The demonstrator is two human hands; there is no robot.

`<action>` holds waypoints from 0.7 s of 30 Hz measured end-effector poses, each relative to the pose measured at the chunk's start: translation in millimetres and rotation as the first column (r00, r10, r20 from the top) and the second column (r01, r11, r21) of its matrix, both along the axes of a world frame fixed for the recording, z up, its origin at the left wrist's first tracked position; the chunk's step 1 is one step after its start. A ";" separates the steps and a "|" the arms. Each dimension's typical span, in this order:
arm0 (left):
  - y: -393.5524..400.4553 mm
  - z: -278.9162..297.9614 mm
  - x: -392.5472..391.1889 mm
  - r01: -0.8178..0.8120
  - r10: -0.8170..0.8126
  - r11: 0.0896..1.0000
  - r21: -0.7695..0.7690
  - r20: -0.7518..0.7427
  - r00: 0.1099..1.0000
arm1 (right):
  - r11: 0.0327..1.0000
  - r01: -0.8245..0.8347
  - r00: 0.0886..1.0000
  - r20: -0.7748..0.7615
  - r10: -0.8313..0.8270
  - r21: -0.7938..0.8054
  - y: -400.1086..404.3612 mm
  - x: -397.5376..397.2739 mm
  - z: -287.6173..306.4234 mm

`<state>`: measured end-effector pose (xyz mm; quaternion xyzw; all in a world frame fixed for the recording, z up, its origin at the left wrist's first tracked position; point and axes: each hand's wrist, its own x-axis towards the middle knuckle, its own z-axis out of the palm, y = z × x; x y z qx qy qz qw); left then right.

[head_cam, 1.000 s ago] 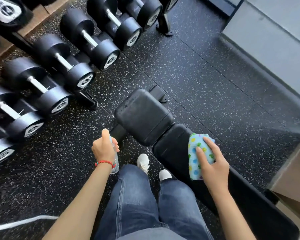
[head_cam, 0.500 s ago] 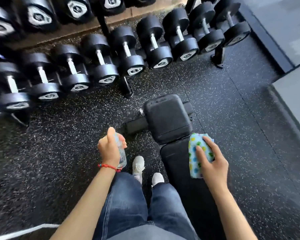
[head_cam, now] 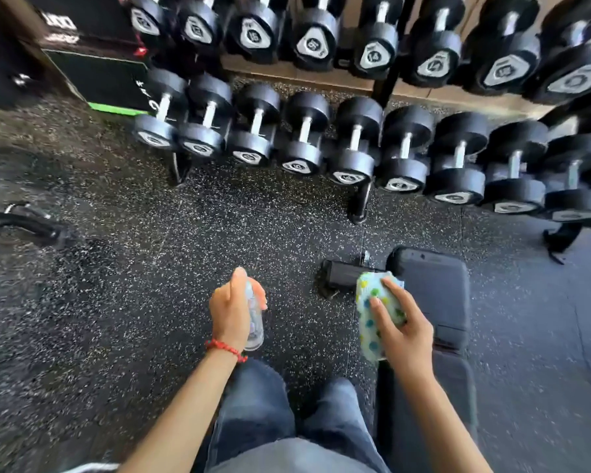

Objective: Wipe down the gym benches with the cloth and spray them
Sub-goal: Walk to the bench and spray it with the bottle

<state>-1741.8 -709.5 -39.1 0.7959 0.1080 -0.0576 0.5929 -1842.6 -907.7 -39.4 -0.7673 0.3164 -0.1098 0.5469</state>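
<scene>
You are gripping the bottle (head_cam: 255,322) in your left hand (head_cam: 231,310) and pinching the cloth (head_cam: 376,314) under your right hand's (head_cam: 401,331) fingers beside the bench (head_cam: 434,291), seemingly between wipes; next, spray its pad.

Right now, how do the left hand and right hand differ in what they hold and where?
The left hand grips a clear spray bottle, upright over the speckled floor; the right hand holds a dotted cloth at the edge of the black bench. The left wrist wears a red bracelet; the right is bare. Both are curled round their item.
</scene>
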 end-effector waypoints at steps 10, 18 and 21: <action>182.7 -1.2 72.4 -0.336 0.334 0.941 -0.046 -0.044 0.941 | 0.920 -0.392 0.920 0.000 0.392 -0.023 169.4 134.2 -3.7; 294.4 -5.2 97.5 -0.566 0.564 0.822 -0.063 -0.049 0.824 | 0.781 -0.624 0.781 -0.015 0.624 -0.032 269.7 209.6 -1.8; 316.7 -3.4 105.3 -0.646 0.641 0.760 -0.074 -0.077 0.764 | 0.727 -0.685 0.728 -0.011 0.685 -0.043 292.1 237.0 -2.9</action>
